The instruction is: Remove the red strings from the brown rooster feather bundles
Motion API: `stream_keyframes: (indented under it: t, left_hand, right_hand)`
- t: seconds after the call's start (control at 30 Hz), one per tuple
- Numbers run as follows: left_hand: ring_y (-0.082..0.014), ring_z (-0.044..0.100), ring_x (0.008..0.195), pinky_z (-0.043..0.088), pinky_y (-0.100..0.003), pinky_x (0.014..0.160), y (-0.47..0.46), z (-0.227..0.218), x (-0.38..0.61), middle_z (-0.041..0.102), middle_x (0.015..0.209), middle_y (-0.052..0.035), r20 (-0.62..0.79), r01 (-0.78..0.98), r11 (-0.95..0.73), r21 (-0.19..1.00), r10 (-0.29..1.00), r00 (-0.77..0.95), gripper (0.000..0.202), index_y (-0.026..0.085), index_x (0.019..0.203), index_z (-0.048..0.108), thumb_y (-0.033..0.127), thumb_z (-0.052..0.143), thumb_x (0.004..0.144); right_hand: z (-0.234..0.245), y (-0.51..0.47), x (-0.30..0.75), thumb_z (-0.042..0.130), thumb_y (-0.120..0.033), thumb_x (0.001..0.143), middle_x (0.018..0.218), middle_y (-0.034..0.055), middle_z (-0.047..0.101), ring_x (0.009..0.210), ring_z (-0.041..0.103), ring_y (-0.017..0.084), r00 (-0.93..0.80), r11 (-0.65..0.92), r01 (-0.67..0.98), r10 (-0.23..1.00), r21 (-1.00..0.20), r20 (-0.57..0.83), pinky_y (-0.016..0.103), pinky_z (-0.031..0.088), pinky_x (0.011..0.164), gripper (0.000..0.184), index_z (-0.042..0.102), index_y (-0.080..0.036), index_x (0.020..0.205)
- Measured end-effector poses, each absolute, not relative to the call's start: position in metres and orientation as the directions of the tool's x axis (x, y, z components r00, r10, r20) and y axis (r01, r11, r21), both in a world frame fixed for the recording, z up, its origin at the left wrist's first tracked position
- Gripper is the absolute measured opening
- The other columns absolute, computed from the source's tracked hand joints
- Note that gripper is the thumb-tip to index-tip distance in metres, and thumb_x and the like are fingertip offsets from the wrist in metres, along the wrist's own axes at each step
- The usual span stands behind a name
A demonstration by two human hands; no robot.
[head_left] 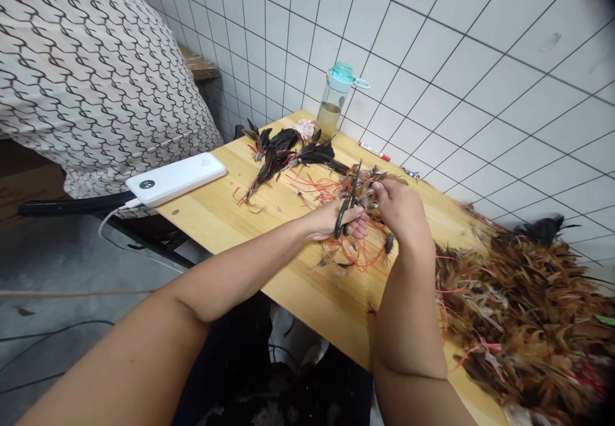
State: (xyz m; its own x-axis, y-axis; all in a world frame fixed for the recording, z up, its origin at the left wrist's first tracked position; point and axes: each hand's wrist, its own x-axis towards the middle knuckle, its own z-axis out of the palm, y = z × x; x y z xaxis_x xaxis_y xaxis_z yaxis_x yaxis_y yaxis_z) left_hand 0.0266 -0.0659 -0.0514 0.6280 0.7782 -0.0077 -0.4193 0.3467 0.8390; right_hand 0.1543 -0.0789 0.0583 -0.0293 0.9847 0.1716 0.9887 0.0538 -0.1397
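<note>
My left hand (331, 221) is closed around black scissors (342, 218), their blades pointing up and away from me. Close beside it, my right hand (396, 205) has its thumb and fingertips pinched together at a small clump of brown feathers (372, 179). Part of that clump is hidden behind the fingers. Loose red strings (358, 256) lie on the wooden table around and under both hands. Beyond the left hand, bundles of black feathers (288, 154) tied with red string rest on the table.
A large heap of brown feathers (533, 311) covers the table's right side. A water bottle (334, 99) stands at the back corner, with a red marker (375, 151) along the wall. A white power bank (177, 178) with a cable sits at the left edge, near a patterned cloth (106, 73).
</note>
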Motion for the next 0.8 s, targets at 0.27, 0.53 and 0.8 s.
stream_keyframes:
  t: [0.27, 0.53, 0.8]
  left_hand:
    - [-0.013, 0.068, 0.059, 0.058, -0.024, 0.061, -0.0649, -0.0482, 0.0263, 0.067, 0.068, -0.0083, -0.032, -0.43, 0.35, 0.832, 0.804, 0.594, 0.044, 0.004, 0.084, 0.063, 0.047, 0.07, 0.079]
    - [-0.0135, 0.069, 0.06, 0.059, -0.026, 0.064, -0.0658, -0.0526, 0.0291, 0.067, 0.067, -0.0073, -0.057, -0.409, 0.362, 0.838, 0.802, 0.594, 0.043, 0.004, 0.083, 0.062, 0.046, 0.072, 0.078]
    - [-0.0098, 0.066, 0.062, 0.055, -0.023, 0.064, -0.0629, -0.0459, 0.028, 0.068, 0.071, -0.0077, -0.033, -0.521, 0.325, 0.789, 0.869, 0.493, 0.04, 0.004, 0.088, 0.065, 0.043, 0.071, 0.081]
  right_hand:
    - [0.0582, -0.0782, 0.1541, 0.038, -0.032, 0.095, 0.087, 0.011, 0.073, 0.081, 0.063, 0.022, -0.037, 0.063, 0.988, 0.983, -0.143, 0.178, 0.029, 0.038, 0.07, 0.035, 0.071, -0.02, 0.087]
    - [0.0599, -0.0784, 0.1565, 0.04, -0.03, 0.094, 0.088, 0.0097, 0.073, 0.078, 0.061, 0.021, -0.017, 0.046, 0.985, 0.985, -0.167, 0.172, 0.028, 0.036, 0.067, 0.033, 0.071, -0.02, 0.09]
    - [0.0585, -0.0774, 0.1606, 0.038, -0.031, 0.094, 0.084, 0.0107, 0.072, 0.077, 0.06, 0.021, 0.011, 0.025, 0.985, 0.978, -0.169, 0.21, 0.028, 0.035, 0.066, 0.036, 0.07, -0.019, 0.085]
